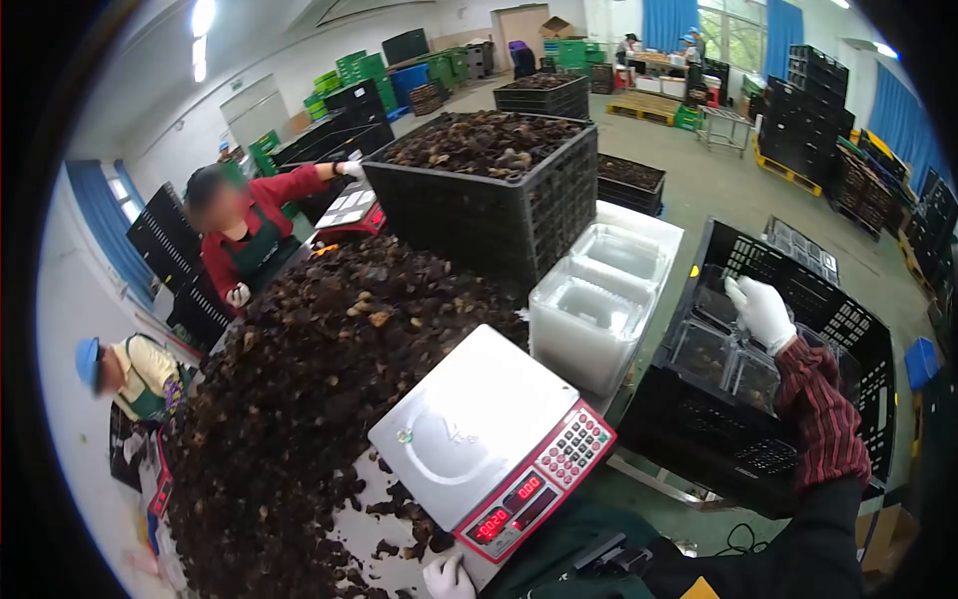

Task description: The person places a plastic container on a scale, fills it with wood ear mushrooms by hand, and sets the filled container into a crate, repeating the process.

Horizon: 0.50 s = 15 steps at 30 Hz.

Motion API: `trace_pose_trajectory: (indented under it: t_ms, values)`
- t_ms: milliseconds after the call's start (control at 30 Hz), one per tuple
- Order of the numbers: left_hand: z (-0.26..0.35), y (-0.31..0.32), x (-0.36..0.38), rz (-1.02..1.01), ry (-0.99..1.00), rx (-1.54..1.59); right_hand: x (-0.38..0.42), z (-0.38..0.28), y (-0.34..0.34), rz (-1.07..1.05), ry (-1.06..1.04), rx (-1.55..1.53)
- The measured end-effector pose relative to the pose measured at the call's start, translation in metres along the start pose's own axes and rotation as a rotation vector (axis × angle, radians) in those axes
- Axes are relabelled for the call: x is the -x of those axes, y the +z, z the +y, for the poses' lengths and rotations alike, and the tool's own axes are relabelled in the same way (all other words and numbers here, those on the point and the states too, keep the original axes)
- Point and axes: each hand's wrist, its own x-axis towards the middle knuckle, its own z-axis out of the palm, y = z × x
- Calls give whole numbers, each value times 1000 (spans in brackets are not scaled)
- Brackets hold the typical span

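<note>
1. Presently, the right hand (763, 311), white-gloved, is positioned inside the black slatted crate (738, 439) at right. Its fingers are extended and slightly bent above the clear lidded containers (701, 351); whether one is gripped cannot be determined.
2. The clear lidded containers are set side by side within that crate, with dark contents visible through the plastic.
3. The left hand (449, 576), also white-gloved, is placed at the table edge, just beside the lower corner of the electronic scale (474, 429). Its fingers are curled; whether anything is held cannot be determined.
4. The scale is framed in red and fitted with a silver pan. On its red-lit display, "0.00" can be read in the upper window, and what appears to be "-0.020" in the lower. The keypad (572, 446) legends are too small to be read.
5. Dark fungus pieces (289, 399) are heaped on the table beside the scale.
6. Clear plastic trays (589, 319) are stacked between the scale and the slatted crate.
7. Behind the heap, a large black crate (539, 215) is filled with similar pieces.
8. A second red scale (354, 218) is stationed near a red-sleeved co-worker (244, 225).
</note>
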Motion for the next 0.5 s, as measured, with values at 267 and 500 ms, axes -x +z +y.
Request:
trace_pose_trajectory:
  t_ms: [267, 500]
  values:
    - [28, -15, -10, 91, -70, -59, -33, -122, 132, -359, -666, 249]
    - [23, -12, -9, 47, -31, -45, -39, -112, 131, -416, -619, -34]
